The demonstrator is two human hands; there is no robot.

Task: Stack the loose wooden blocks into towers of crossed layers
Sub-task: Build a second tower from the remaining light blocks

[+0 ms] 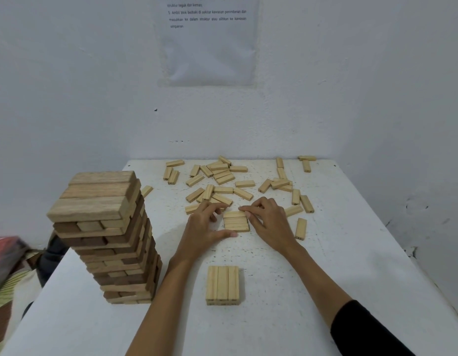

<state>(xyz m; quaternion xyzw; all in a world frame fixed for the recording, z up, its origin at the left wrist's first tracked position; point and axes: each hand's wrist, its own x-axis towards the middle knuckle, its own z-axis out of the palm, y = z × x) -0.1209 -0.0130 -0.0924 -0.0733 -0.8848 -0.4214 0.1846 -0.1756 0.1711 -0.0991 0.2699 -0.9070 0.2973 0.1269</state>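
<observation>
Counter (338, 253): white, set against the wall; we see its far, left and right edges.
Tall tower (107, 232): stands at the counter's left edge, built of crossed layers of light and darker blocks.
Flat layer (222, 283): three blocks lying side by side near the front edge, between the two forearms.
Small stack (236, 223): at the middle of the counter, between both hands; its top blocks run left to right.
Loose blocks (222, 181): scattered over the far half of the counter, up to the far edge.
Left hand (204, 227): grip narrow; the thumb lies along the stack's near side and curled fingers sit at its far left corner.
Right hand (269, 222): grip narrow; curled fingers hold the stack's right side and farthest top block.
Paper sheet (208, 39): printed, fixed to the wall beyond the far edge.
</observation>
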